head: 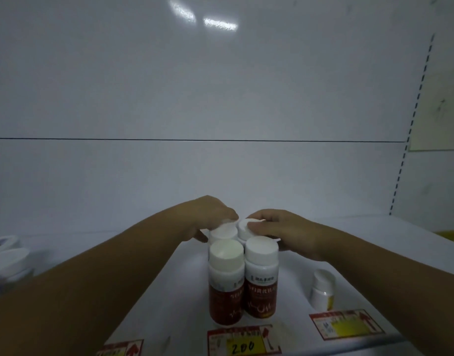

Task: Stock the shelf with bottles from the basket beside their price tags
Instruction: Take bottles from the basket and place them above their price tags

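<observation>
Cream sheet (437, 119) on white back panel (195, 86)

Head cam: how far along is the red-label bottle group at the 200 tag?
Done: two red-label front bottles stand upright behind the 200 price tag. In hand: the left hand and right hand each rest on the cap of a rear bottle, setting a second row; how firm each grip is can't be told. Left: the right-hand tag has one small bottle; the basket is out of view.
</observation>
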The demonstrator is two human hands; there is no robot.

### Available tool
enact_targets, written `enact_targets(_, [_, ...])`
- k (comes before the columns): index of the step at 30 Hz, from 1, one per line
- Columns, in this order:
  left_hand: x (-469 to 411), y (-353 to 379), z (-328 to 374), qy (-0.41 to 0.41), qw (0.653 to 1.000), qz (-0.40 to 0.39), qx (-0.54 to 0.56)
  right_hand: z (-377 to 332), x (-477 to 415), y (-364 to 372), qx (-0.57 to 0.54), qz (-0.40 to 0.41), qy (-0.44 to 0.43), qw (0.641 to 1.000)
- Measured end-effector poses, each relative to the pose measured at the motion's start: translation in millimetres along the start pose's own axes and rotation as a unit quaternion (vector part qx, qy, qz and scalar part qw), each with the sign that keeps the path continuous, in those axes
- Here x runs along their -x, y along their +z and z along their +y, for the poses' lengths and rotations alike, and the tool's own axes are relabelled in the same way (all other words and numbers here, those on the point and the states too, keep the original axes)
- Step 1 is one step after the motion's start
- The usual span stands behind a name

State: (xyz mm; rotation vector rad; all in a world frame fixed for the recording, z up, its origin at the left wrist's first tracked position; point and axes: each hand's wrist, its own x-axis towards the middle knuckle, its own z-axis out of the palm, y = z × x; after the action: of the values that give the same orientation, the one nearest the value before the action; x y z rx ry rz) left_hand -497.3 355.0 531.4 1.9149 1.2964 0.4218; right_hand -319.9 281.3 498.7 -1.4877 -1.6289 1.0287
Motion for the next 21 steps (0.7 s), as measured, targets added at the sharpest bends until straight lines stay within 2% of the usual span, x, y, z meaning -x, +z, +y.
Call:
enact_targets(2, [1.6, 1.4, 4.7, 0.035, 0.997, 0.039, -0.052, -2.4, -0.1, -2.4, 0.075, 0.052, -0.013, 0.996])
enact_targets(3, [4.5, 0.3, 8.0, 0.061, 0.991, 0.061, -0.099, -4.2, 0.4, -7.7, 0.162, 0.097, -0.024, 0.982])
enact_targets(4, [8.2, -1.4, 11.6, 0.084, 0.979, 0.079, -0.167, -5.9, 2.3, -15.6, 0.276, 0.137, -0.033, 0.951])
enact_targets(6, [19.3, -4.9, 20.8, 0.105, 0.93, 0.1, -0.338, -10.3, 12.3, -33.3, 0.457, 0.169, -0.027, 0.873])
enact_targets(8, [34.8, -3.5, 32.5, 0.094, 0.879, 0.109, -0.454, -12.7, 29.9, -50.7, 0.534, 0.165, 0.011, 0.829])
enact_targets(9, [43.6, -0.4, 38.5, 0.082, 0.871, 0.111, -0.471, -12.7, 40.4, -57.1, 0.547, 0.167, 0.02, 0.82])
enact_targets(15, [111.9, 63.2, 62.5, 0.109, 0.888, 0.125, -0.429, 6.4, 134.5, -63.5, 0.554, 0.18, -0.055, 0.811])
enact_targets(18, [148.0, 109.7, 64.5, 0.136, 0.92, 0.136, -0.341, 29.1, 184.1, -58.4, 0.521, 0.172, -0.077, 0.832])
enact_targets(21, [178.8, 161.5, 60.5, 0.185, 0.928, 0.125, -0.3, 59.2, 231.9, -43.4, 0.469, 0.161, -0.156, 0.854])
